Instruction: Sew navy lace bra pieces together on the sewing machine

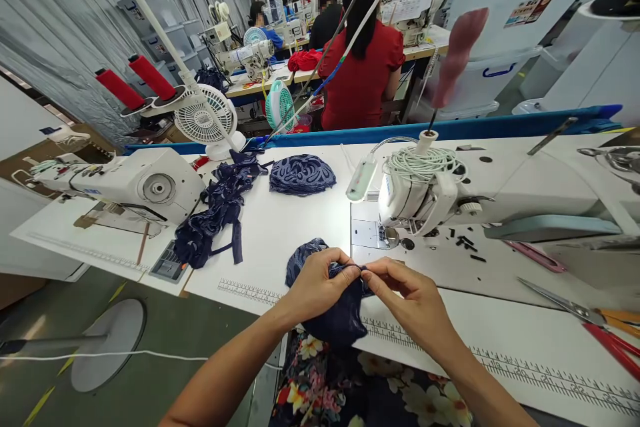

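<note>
Both hands meet at the table's front edge over a navy patterned fabric piece [340,317], which droops over the edge toward my lap. My left hand [325,277] pinches its upper edge between thumb and fingers. Close beside it, my right hand [405,290] pinches the same edge with thumb and forefinger. The exact spot between the fingertips is partly hidden. Just beyond my hands stands the sewing machine's needle and presser foot [387,237]. Farther back lies a stack of navy patterned fabric pieces [303,175].
A heap of navy fabric strips [215,213] lies left, beside another sewing machine [150,183]. Scissors [583,313] with red handles rest at the right, near a pink tool [537,255]. A small white fan [207,117] stands behind. A person in red [357,80] sits ahead.
</note>
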Tool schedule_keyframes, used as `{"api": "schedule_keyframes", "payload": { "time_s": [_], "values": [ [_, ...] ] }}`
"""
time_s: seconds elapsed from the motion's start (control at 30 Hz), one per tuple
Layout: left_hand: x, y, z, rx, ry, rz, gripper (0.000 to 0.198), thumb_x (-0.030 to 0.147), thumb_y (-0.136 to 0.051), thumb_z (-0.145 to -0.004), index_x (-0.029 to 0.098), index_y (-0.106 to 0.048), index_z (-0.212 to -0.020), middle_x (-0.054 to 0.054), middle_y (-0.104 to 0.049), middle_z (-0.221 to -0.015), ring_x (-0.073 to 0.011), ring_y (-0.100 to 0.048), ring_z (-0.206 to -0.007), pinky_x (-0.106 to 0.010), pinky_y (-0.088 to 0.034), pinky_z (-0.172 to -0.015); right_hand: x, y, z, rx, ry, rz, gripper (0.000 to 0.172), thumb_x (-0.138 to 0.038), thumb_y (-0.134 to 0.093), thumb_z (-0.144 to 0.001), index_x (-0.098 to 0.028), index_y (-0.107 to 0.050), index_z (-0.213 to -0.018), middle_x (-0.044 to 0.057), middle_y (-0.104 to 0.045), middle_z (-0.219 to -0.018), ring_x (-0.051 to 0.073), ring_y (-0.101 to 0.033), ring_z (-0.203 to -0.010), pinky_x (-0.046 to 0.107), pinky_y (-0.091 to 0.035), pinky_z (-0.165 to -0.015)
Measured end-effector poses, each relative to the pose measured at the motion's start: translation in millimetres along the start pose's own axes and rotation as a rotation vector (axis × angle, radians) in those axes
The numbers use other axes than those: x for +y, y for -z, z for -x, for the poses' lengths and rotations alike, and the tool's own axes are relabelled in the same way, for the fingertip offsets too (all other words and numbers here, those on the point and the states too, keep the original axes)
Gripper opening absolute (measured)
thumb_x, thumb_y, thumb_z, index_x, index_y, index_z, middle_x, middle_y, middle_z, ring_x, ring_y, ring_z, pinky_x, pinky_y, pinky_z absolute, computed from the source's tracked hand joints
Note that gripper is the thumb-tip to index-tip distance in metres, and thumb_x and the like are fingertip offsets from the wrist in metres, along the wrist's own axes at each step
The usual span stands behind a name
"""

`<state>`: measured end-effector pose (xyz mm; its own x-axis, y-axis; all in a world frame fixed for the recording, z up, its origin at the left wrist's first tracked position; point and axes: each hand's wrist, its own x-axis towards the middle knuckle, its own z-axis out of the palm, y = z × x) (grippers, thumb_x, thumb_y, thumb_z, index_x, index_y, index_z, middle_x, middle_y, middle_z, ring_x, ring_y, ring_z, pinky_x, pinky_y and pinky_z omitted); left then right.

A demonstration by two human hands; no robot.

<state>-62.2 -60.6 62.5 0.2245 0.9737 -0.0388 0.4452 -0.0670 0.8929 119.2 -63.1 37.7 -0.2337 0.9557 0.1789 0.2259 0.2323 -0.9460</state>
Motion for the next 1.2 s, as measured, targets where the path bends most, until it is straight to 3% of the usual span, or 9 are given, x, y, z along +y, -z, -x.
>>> {"api": "schedule_keyframes", "payload": {
  "time_s": [0.13, 0.27, 0.37, 0.43, 0.53, 0.63, 0.9, 1.07, 1.2],
  "values": [
    [0, 2.6, 3, 0.024, -0.032, -0.047, 0.01, 0.029, -0.058, -0.091, 0.02, -0.064, -0.092, 0.001, -0.066, -0.085, -0.0144, -0.059, -0.078, -0.026, -0.044, -0.072, -3, -5, 3, 0.057, 0.195, 0.119, 0.013, -0.029, -0.056, -0.093, -0.023, -0.065, -0.086, 0.003, -0.062, -0.077, 0.015, -0.057, -0.069, 0.028, -0.047, -0.062],
    [-3, 3.3, 7, 0.123, -0.178, -0.354, 0.012, 0.026, -0.055, -0.095, 0.025, -0.067, -0.092, 0.001, -0.069, -0.087, -0.0194, -0.058, -0.09, -0.036, -0.042, -0.086, -2, -12, 2, 0.065, 0.326, 0.197, 0.01, -0.021, -0.053, -0.094, -0.022, -0.062, -0.091, 0.001, -0.059, -0.075, 0.013, -0.053, -0.065, 0.027, -0.044, -0.06],
    [-13, 5.7, 16, 0.238, -0.346, -0.508, 0.016, 0.02, -0.049, -0.096, 0.023, -0.063, -0.089, -0.001, -0.065, -0.084, -0.0217, -0.055, -0.101, -0.045, -0.036, -0.101, -4, -18, -1, -0.016, 0.203, 0.139, 0.012, -0.025, -0.052, -0.094, -0.021, -0.059, -0.084, -0.001, -0.057, -0.07, 0.011, -0.051, -0.061, 0.024, -0.043, -0.056],
    [-16, 13.1, 26, 0.202, -0.407, -0.502, 0.017, 0.018, -0.043, -0.098, 0.021, -0.06, -0.092, -0.002, -0.061, -0.085, -0.0187, -0.057, -0.094, -0.039, -0.042, -0.094, -10, -23, -4, -0.114, 0.086, 0.042, 0.015, -0.029, -0.052, -0.093, -0.021, -0.057, -0.082, -0.002, -0.055, -0.066, 0.01, -0.049, -0.058, 0.022, -0.041, -0.052],
    [-7, 31.9, 37, 0.053, -0.3, -0.518, 0.019, 0.022, -0.039, -0.099, 0.022, -0.058, -0.1, -0.002, -0.054, -0.084, -0.0145, -0.054, -0.073, -0.027, -0.044, -0.066, -21, -28, -9, -0.258, -0.101, -0.151, 0.017, -0.035, -0.053, -0.091, -0.021, -0.055, -0.082, -0.006, -0.049, -0.06, 0.008, -0.047, -0.053, 0.02, -0.04, -0.048],
    [7, 42.4, 25, -0.064, -0.153, -0.509, 0.016, 0.023, -0.044, -0.098, 0.023, -0.06, -0.097, -0.001, -0.055, -0.084, -0.0146, -0.056, -0.075, -0.027, -0.042, -0.067, -21, -26, -15, -0.339, -0.268, -0.302, 0.022, -0.043, -0.052, -0.091, -0.021, -0.051, -0.084, -0.008, -0.048, -0.057, 0.009, -0.052, -0.049, 0.021, -0.044, -0.047],
    [-39, -21.7, -75, -0.076, -0.134, -0.161, 0.008, 0.016, -0.062, -0.085, 0.018, -0.067, -0.08, -0.002, -0.066, -0.084, -0.0162, -0.06, -0.082, -0.026, -0.043, -0.076, 40, 22, -38, -0.089, -0.161, 0.412, 0.023, -0.039, -0.045, -0.092, -0.021, -0.059, -0.085, -0.001, -0.057, -0.056, 0.013, -0.054, -0.05, 0.023, -0.035, -0.051],
    [-45, -26.5, -73, -0.097, -0.16, -0.155, 0.007, 0.016, -0.063, -0.084, 0.017, -0.068, -0.08, -0.002, -0.064, -0.082, -0.016, -0.058, -0.079, -0.026, -0.042, -0.074, 58, 39, -40, -0.163, 0.122, 1.134, 0.039, -0.028, -0.039, -0.099, -0.022, -0.054, -0.134, 0.008, -0.069, -0.071, 0.015, -0.055, -0.047, 0.026, -0.026, -0.048],
    [-44, -15.4, -62, -0.097, -0.141, -0.102, 0.009, 0.018, -0.061, -0.086, 0.017, -0.067, -0.081, -0.002, -0.062, -0.082, -0.0152, -0.057, -0.078, -0.026, -0.042, -0.072, 45, 46, -19, -0.323, 0.407, 1.242, 0.032, -0.027, -0.045, -0.098, -0.017, -0.061, -0.123, 0.0, -0.061, -0.055, 0.015, -0.05, -0.04, 0.028, -0.017, -0.042]
  ]
}}
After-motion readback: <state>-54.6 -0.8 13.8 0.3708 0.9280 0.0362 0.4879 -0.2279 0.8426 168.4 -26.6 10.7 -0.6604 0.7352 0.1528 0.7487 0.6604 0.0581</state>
